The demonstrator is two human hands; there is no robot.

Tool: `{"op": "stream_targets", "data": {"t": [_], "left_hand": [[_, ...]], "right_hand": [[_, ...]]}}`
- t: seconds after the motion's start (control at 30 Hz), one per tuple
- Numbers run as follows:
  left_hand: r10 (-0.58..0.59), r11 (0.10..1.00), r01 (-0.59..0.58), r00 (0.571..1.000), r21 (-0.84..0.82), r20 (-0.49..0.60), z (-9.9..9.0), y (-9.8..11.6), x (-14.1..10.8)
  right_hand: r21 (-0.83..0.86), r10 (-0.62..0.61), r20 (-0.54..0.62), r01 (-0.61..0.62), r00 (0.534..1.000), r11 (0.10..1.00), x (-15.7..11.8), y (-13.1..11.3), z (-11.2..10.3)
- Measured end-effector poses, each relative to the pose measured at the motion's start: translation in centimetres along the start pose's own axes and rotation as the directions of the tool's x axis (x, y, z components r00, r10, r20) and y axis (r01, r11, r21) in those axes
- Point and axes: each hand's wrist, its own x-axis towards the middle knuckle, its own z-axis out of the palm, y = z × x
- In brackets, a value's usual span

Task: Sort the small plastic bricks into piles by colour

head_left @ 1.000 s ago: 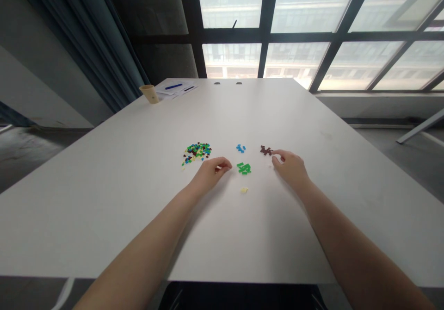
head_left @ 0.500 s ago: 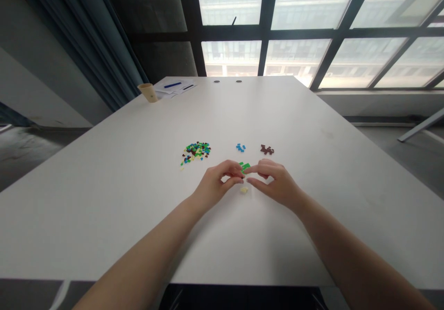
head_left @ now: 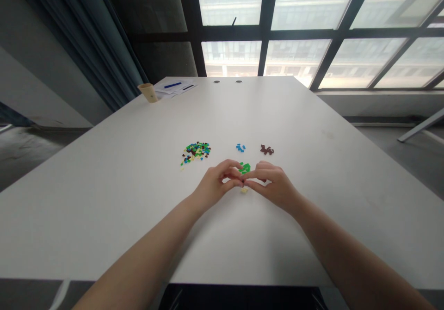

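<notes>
My left hand (head_left: pixel 218 178) is closed, thumb and fingers pinching a tiny dark brown piece (head_left: pixel 243 181), perhaps a toy brick. My right hand (head_left: pixel 272 179) meets it from the other side, its index finger and thumb tips closed at the same piece. Just beyond the fingertips lies a group of green pieces (head_left: pixel 245 167), partly covered by the fingers. A few pale yellow pieces (head_left: pixel 244 190) rest on the table below the hands. Farther back sit small groups of blue pieces (head_left: pixel 240 148) and dark brown pieces (head_left: pixel 267 150).
A mixed heap of small coloured pieces (head_left: pixel 197 151) spreads to the left of my hands. At the far left of the white table (head_left: pixel 104 199) stand a paper cup (head_left: pixel 148 92) and some papers (head_left: pixel 168 89) with a blue pen (head_left: pixel 172 85) on them.
My right hand has moved slightly left and its fingertips have closed in on the dark piece at my left fingertips. The left hand is nearly unmoved.
</notes>
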Motion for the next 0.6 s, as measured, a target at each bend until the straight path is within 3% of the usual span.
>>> {"op": "stream_targets", "data": {"t": [0.3,0.47,0.6], "left_hand": [[0.007,1.000,-0.006,1.000,-0.018,0.026,-0.18,-0.33,0.05],[-0.014,1.000,0.013,0.997,0.023,0.070,-0.05,-0.60,0.14],[-0.034,0.992,0.025,0.997,0.120,0.072,0.14,-0.64,0.18]], "right_hand": [[-0.043,-0.024,0.048,0.027,0.999,0.999,-0.04,-0.11,-0.16],[-0.238,-0.040,0.158,0.077,0.987,0.968,-0.09,-0.34,-0.22],[-0.364,0.036,0.229,0.051,0.973,0.930,0.16,-0.50,-0.92]]}}
